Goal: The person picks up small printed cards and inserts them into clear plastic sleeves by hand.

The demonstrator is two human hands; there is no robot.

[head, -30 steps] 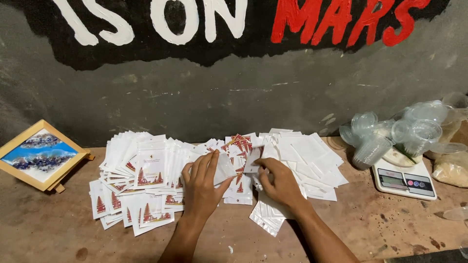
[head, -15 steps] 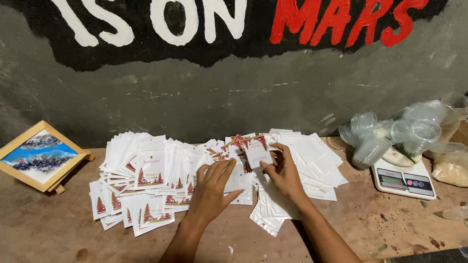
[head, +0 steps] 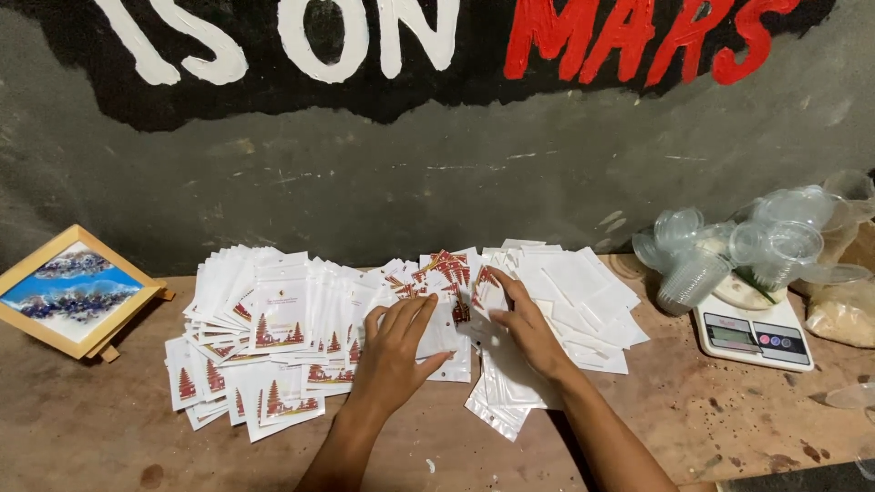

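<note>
We look down on a worn wooden table (head: 109, 428) set against a dark painted wall (head: 437, 182) with large white and red lettering. Across the middle of the table spreads a wide heap of small white pouches (head: 273, 319), many printed with a red tower-like motif, some lying blank side up.

Our left hand (head: 396, 351) lies flat and open on the heap near its centre, fingers spread and pointing to the far side, palm pressing down on the white pouches beneath it; it grips nothing. Our right hand (head: 529, 328) sits just to the right of it, also resting on the pile. Its fingertips pinch the edge of a single printed pouch (head: 486, 287), which is lifted slightly at the far side of the heap, between the two hands. A small stack of blank pouches (head: 501, 405) juts out toward the near edge, under the right wrist.

At the far left, well apart from the pile, a wooden-framed picture (head: 68, 292) in blue and white leans tilted on the tabletop. To the right of the heap stands a white digital kitchen scale (head: 752, 333), and on and behind it lies a cluster of clear plastic cups (head: 766, 241), some stacked, some tipped over. At the far right edge we see a clear bag of pale grains (head: 843, 319), touching the scale's side.
</note>
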